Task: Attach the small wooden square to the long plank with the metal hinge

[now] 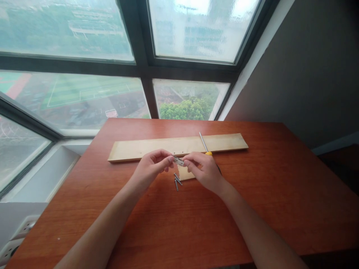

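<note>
A small silvery metal plate with holes (pixel 178 161) is pinched between my two hands above the table. My left hand (pixel 154 164) grips its left end between thumb and fingers. At its right end, the fingertips of my right hand (pixel 204 170) are closed on it. Just below lie several screws (pixel 177 181), beside a small piece of wood (pixel 185 173) that my right hand partly covers. Behind my hands a long wooden board (pixel 168 145) lies across the table. A screwdriver (pixel 204 143) rests over the board, its yellow handle mostly hidden by my right hand.
The reddish-brown wooden table (pixel 151 231) stands against large windows with a dark frame (pixel 143 70). A grey wall (pixel 294 67) rises on the right. Power sockets (pixel 26 227) are at the lower left, beside the table.
</note>
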### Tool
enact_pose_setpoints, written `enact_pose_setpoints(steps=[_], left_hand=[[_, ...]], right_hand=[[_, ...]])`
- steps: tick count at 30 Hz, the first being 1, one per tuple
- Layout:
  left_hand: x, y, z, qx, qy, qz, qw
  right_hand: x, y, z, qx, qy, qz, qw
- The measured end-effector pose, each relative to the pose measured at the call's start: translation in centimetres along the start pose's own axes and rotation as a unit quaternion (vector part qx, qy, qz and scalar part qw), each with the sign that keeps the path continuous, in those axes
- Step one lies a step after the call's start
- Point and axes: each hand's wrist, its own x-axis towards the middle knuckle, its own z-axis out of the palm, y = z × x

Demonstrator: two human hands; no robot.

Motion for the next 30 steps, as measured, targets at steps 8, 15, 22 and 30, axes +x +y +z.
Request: enact_pose_setpoints(steps=[8,15,22,30], left_hand=[[0.07,-0.31,-0.10,-0.025,0.009,-0.003,1.000],[0.01,-0.28,-0.09,-0.037,-0.001,-0.003,0.999],[-0.19,0.12,0.45,-0.021,-0.012,-0.002,1.000],[-0.19,0.12,0.57,-0.001,-0.015,0.008,1.000]], right_hand=[[0.01,0.11,0.02,0.079,-0.008,0.056,0.995],[0.10,-0.11,-0.05,0.186,-0.060,0.104,0.975],[0.30,-0.28,0.07,0.270,-0.074,0.132,0.951],[0.28,0.12,0.29,0.289,-0.070,0.156,0.942]])
